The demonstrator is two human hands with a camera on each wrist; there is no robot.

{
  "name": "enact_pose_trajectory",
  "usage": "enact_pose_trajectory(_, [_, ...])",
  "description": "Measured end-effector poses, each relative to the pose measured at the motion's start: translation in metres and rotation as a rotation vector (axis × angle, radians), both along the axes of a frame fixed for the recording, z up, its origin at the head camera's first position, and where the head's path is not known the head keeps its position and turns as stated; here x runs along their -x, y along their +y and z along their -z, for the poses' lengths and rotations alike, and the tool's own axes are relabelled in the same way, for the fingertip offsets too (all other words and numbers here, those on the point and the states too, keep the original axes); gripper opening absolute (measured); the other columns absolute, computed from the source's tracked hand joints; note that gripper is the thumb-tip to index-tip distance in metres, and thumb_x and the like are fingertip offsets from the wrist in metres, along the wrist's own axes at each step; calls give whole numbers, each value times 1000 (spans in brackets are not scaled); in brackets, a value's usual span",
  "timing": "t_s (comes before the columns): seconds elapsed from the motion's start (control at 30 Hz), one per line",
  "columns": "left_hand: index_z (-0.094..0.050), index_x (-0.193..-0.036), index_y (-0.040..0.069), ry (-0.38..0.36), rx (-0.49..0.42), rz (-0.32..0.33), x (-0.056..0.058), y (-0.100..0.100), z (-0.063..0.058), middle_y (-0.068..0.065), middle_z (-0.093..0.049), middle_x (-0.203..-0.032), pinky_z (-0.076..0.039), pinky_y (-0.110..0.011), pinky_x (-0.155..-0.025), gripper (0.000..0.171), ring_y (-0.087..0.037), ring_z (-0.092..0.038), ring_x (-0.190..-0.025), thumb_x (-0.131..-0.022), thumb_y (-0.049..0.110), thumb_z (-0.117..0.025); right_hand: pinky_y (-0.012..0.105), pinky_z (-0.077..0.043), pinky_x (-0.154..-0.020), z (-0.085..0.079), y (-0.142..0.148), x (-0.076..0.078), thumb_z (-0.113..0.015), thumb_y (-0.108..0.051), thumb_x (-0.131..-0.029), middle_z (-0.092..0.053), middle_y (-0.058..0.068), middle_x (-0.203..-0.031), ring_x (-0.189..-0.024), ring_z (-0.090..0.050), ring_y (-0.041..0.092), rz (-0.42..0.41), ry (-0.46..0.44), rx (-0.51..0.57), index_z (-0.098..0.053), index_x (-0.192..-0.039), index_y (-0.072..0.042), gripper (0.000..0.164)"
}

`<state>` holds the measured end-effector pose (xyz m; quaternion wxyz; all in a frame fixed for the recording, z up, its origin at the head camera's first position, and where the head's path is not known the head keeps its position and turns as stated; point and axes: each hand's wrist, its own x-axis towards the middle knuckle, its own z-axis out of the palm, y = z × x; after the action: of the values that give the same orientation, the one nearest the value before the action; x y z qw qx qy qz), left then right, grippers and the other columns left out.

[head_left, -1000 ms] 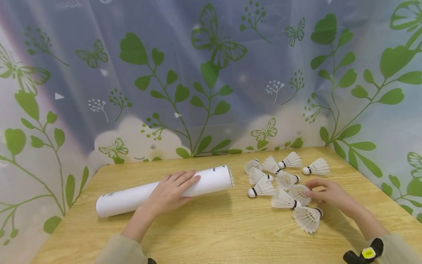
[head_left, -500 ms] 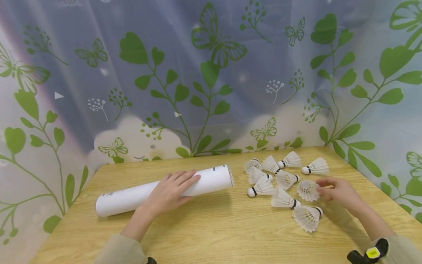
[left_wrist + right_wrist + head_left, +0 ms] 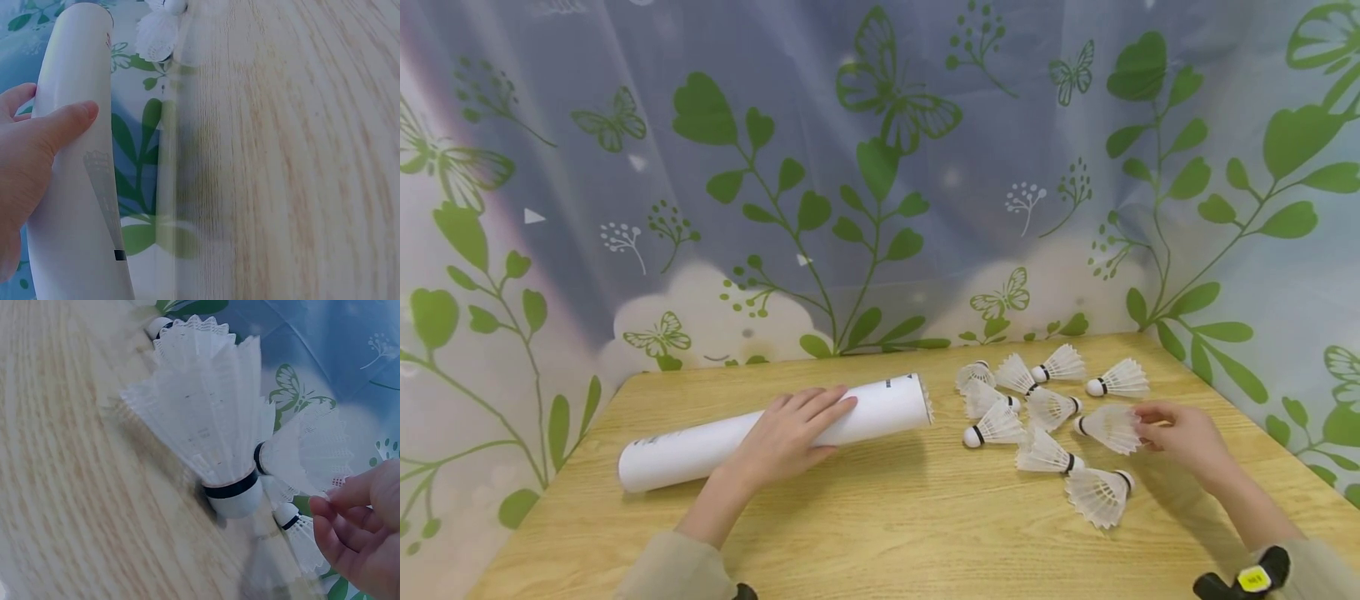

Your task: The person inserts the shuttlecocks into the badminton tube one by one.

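My left hand [image 3: 793, 429] grips a long white shuttlecock tube [image 3: 880, 410] lying slantwise on the table, thumb on the near side and fingers over the top. White feathery edges show at the tube's right end. In the left wrist view the thumb lies along the tube's printed side [image 3: 78, 56]. On the right, thumb and fingertips of my right hand [image 3: 1187, 442] pinch the skirt rim of a white shuttlecock [image 3: 1111, 427], whose black-banded base points left. In the right wrist view this shuttlecock [image 3: 306, 453] is partly behind a nearer shuttlecock [image 3: 206, 425].
Several more white shuttlecocks lie loosely together left of my right hand, among them one at the front [image 3: 1101, 496] and one at the left [image 3: 996, 427]. Another shuttlecock [image 3: 1120, 379] lies apart at the back right. A patterned curtain [image 3: 880, 208] hangs behind the wooden table [image 3: 880, 533].
My right hand has drawn one shuttlecock rightward out of the pile and turned it, so its base now points left. The left hand and tube have stayed in place.
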<state>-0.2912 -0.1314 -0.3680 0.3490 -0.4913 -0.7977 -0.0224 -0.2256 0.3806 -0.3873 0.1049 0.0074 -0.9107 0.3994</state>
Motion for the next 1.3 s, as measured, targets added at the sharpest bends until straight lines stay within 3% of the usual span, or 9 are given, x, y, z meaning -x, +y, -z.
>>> enact_pose_trajectory(0.17, [-50, -133, 11, 6, -5, 0, 1, -1, 0, -7, -53, -131, -50, -44, -77, 79, -27, -56, -105, -64, 29, -85, 24, -53, -64, -6, 0, -2, -54, -2, -91, -59, 28, -103, -71, -57, -1, -13, 13, 76, -46, -116, 23, 36])
enact_pose_trajectory(0.47, [-49, -134, 12, -3, -6, -3, 1, -2, -1, -7, -52, -132, -50, -44, -77, 79, -27, -56, -105, -65, 29, -84, 24, -53, -68, -19, -9, -2, -55, -9, -92, -61, 15, -104, -74, -60, 0, -32, -10, 144, -46, -120, 20, 41])
enact_pose_trajectory(0.77, [-50, -132, 11, 13, -2, 7, 1, 0, 0, -8, -53, -131, -51, -43, -76, 78, -27, -56, -104, -64, 29, -85, 24, -53, -69, -24, -29, 8, -57, -6, -91, -58, -14, -89, -75, -59, 2, -95, 11, 268, -47, -116, 20, 38])
enact_pose_trajectory(0.9, [-50, -133, 11, 12, -3, 9, -1, 0, -1, -7, -53, -131, -50, -43, -76, 78, -26, -56, -105, -65, 29, -84, 25, -53, -68, -28, -44, 12, -57, -4, -90, -59, -14, -86, -74, -59, 3, -137, 43, 290, -50, -110, 18, 31])
enact_pose_trajectory(1.3, [-49, -133, 11, 15, -3, -1, -2, -4, -3, -8, -53, -131, -50, -43, -79, 77, -26, -55, -107, -67, 30, -83, 29, -52, -70, -44, -102, 28, -60, -8, -89, -62, -4, -88, -78, -58, 9, -261, -26, 380, -54, -106, 11, 26])
